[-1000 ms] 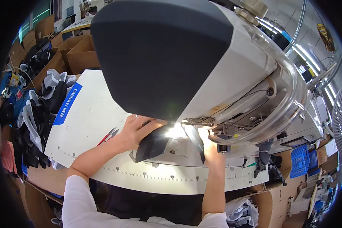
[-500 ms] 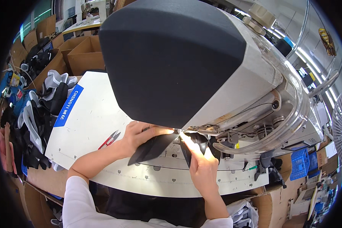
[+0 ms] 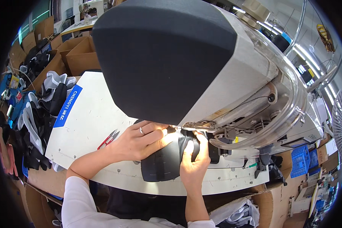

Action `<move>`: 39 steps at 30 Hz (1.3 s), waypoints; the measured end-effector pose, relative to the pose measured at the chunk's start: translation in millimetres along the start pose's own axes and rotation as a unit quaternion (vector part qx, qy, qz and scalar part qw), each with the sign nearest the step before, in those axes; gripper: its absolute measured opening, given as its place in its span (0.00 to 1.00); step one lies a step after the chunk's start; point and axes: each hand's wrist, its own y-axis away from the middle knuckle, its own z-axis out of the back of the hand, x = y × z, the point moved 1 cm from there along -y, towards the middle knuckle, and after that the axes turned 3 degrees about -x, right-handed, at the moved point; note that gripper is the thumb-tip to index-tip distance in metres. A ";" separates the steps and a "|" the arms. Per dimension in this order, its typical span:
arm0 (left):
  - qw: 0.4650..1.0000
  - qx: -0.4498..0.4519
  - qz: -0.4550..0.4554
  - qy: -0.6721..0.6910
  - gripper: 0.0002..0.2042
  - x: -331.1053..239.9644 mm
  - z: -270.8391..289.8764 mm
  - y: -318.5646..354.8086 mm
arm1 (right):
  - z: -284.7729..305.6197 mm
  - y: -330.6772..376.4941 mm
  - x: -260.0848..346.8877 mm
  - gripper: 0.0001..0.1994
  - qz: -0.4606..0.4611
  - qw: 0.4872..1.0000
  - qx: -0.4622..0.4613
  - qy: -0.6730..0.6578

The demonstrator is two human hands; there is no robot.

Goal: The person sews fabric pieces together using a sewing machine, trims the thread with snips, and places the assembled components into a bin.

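Observation:
A black fabric piece (image 3: 161,165) lies on the white table of a sewing machine (image 3: 167,64), its far end under the machine head by the lit needle area. My left hand (image 3: 142,141), with a ring on one finger, grips its left side; the fingers are bent and close together near the light. On the right, my right hand (image 3: 195,159) pinches a raised black fold of the piece between thumb and fingers. The machine head hides the needle itself. Red-handled thread snips (image 3: 108,140) rest on the table beyond my left forearm.
Black and white fabric parts (image 3: 34,125) are piled left of the table (image 3: 83,114). Cardboard boxes (image 3: 81,57) stand behind it. A clear curved guard (image 3: 298,114) bends round the machine's right side. Blue crates (image 3: 300,161) sit to the right, and an open box with pale fabric (image 3: 243,214) stands below.
The black piece has turned and now lies flatter, with its broad end toward me. My left hand has spread over it, and my right hand has shifted left and taken hold of a fold.

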 end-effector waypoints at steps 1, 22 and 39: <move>1.000 -0.001 0.002 -0.003 0.15 0.6 2.0 0.7 | -0.5 -0.5 4.1 0.21 0.002 1.000 0.002 0.000; 0.980 -0.003 0.135 0.148 0.22 6.9 10.5 2.0 | 11.1 0.3 2.9 0.19 0.201 0.949 0.052 0.238; 0.996 0.061 0.058 0.013 0.12 -0.4 14.6 -4.0 | -8.6 5.2 5.6 0.16 0.039 0.999 -0.019 -0.012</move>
